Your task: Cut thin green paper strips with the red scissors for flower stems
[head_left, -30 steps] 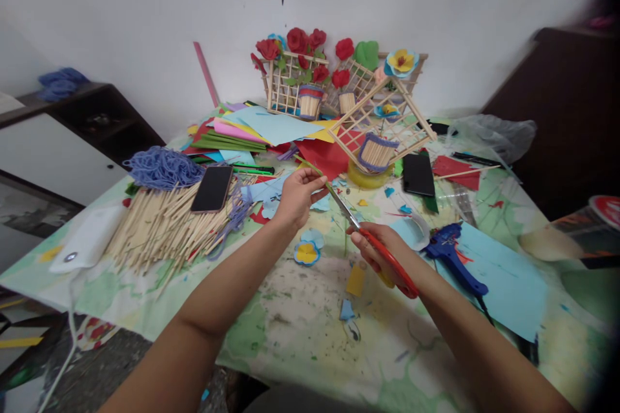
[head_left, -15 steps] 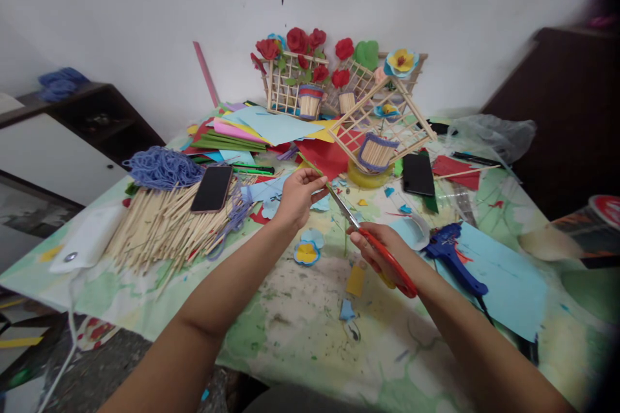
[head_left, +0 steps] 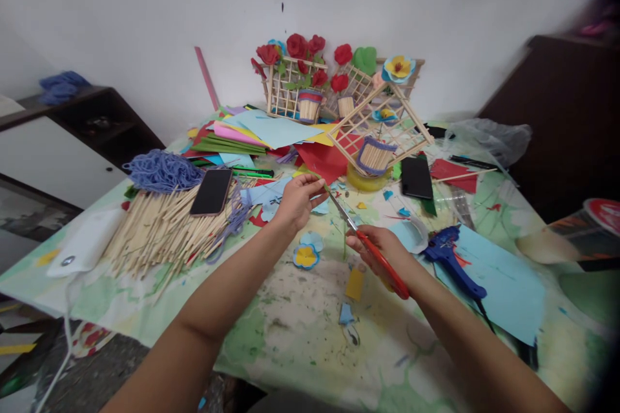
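Observation:
My left hand (head_left: pixel 300 199) pinches a thin green strip (head_left: pixel 317 175), apparently paper, between thumb and fingertips; most of it is hidden by the fingers. My right hand (head_left: pixel 389 246) is wrapped round red-handled scissors (head_left: pixel 391 271). Their blades point up and left, with the tips at the strip beside my left fingertips. Whether the blades are parted is too fine to tell. Below my hands, a blue and yellow paper flower (head_left: pixel 306 257) lies on the tablecloth (head_left: pixel 290 322). A yellow paper piece (head_left: pixel 355 284) and a small blue scrap (head_left: pixel 345 314) are near my right hand.
Bamboo sticks (head_left: pixel 150 226), purple yarn (head_left: pixel 162 170) and a phone (head_left: pixel 212 191) occupy the left. Behind stand stick trellises with red paper flowers (head_left: pixel 296 46) and a tilted trellis (head_left: pixel 411 113). To the right lie a blue glue gun (head_left: pixel 455 261), another phone (head_left: pixel 416 177) and light-blue paper (head_left: pixel 508 284).
Less of the green strip shows beyond my left fingers. The scissors have shifted slightly left with my right hand, and the whole view has moved a little.

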A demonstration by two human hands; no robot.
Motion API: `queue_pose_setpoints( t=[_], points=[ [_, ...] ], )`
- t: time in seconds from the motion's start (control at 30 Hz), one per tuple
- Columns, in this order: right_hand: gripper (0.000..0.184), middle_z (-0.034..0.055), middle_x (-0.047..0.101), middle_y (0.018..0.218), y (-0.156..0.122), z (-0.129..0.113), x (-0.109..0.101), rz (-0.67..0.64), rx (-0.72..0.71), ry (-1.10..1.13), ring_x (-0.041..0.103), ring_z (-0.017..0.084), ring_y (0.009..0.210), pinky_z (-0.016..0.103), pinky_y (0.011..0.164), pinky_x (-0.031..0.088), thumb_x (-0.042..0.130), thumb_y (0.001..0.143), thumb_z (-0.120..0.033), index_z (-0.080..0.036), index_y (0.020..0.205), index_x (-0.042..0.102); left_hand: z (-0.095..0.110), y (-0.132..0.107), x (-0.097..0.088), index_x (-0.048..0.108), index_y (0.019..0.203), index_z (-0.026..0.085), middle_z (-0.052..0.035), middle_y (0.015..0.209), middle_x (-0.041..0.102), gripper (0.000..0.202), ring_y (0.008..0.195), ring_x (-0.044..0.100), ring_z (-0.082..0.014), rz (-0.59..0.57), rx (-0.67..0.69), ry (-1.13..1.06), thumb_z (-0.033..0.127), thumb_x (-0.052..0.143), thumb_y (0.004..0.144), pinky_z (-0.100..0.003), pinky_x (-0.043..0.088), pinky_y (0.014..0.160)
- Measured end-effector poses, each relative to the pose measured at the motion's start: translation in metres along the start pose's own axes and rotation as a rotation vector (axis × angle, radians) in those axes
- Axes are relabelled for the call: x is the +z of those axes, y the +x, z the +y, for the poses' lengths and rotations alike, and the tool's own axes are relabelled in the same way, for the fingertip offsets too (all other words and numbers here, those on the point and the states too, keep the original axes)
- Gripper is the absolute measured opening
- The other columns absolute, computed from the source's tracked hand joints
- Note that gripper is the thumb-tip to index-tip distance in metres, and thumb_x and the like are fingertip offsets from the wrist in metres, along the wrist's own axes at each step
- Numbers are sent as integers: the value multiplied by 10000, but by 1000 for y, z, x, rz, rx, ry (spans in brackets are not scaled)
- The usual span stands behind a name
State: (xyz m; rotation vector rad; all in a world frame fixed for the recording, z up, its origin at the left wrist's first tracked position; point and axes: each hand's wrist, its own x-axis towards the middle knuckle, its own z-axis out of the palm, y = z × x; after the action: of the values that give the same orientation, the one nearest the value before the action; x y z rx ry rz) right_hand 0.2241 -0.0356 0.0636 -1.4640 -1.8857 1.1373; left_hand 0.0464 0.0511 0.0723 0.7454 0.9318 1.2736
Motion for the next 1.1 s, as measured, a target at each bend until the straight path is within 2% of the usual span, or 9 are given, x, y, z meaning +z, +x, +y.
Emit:
queue_pose_setpoints(
  t=[0.23,0.53,1.1],
  points=[
    [359,-30,482,571,1,5,0,-17,22,-39,429,111,500,227,481,291,487,820,-539,-195,716,492,-3,5,-3,577,708,140,-4,668,594,228,635,581,-100,-6,-44,-5,246,753,609,-275,499,682],
    [370,-19,484,575,-2,0,-3,20,1,-128,431,118,514,227,495,305,469,827,-542,-195,700,490,-1,1,-1,579,689,138,-6,650,596,206,625,580,-99,-9,-61,-4,240,743,618,-291,506,709],
    [359,-31,463,559,-2,-1,-3,6,13,-101,410,104,486,219,474,297,476,835,-532,-202,694,466,-1,-4,4,569,701,137,-8,660,600,211,614,594,-113,-10,-78,-18,208,743,605,-291,505,669]
  ],
)
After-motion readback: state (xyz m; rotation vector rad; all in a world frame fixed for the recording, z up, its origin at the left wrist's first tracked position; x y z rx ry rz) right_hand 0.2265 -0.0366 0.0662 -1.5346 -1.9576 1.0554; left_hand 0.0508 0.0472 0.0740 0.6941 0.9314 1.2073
